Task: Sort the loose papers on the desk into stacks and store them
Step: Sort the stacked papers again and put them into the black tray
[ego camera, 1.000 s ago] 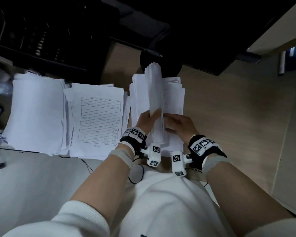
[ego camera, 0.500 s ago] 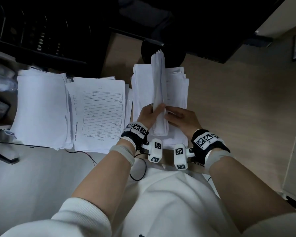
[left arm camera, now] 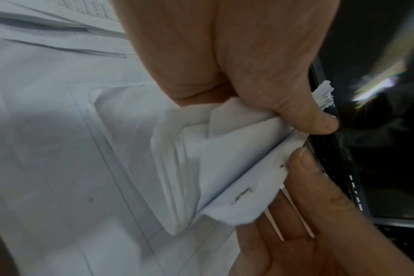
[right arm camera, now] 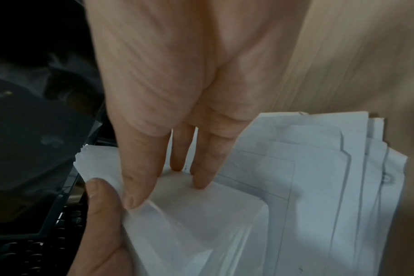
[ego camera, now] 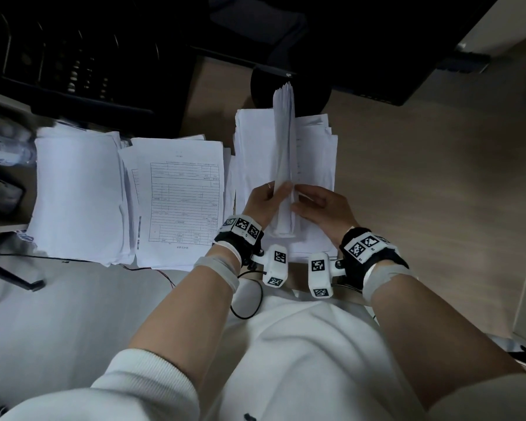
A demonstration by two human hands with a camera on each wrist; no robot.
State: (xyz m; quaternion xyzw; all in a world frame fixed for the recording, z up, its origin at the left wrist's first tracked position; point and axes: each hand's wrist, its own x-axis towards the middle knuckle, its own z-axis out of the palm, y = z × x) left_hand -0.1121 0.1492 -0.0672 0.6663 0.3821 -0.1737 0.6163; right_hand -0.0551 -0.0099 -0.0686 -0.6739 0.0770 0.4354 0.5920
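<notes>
Since the earlier frame both hands sit a little higher over the desk, with the same hold on the sheaf. The left hand (ego camera: pixel 263 202) grips the upright sheaf of white stapled papers (ego camera: pixel 283 153) near its lower end, thumb on one side and fingers curled behind. The right hand (ego camera: pixel 322 208) has straight fingers (right arm camera: pixel 201 164) pressed flat on the other side. The sheaf stands on edge over the messy stack of white sheets (ego camera: pixel 315 153) on the light wooden desk (ego camera: pixel 422 183). Left of it lie a stack topped by a printed form (ego camera: pixel 182 196) and a plain white stack (ego camera: pixel 76 192). Print on the form is too small to read.
</notes>
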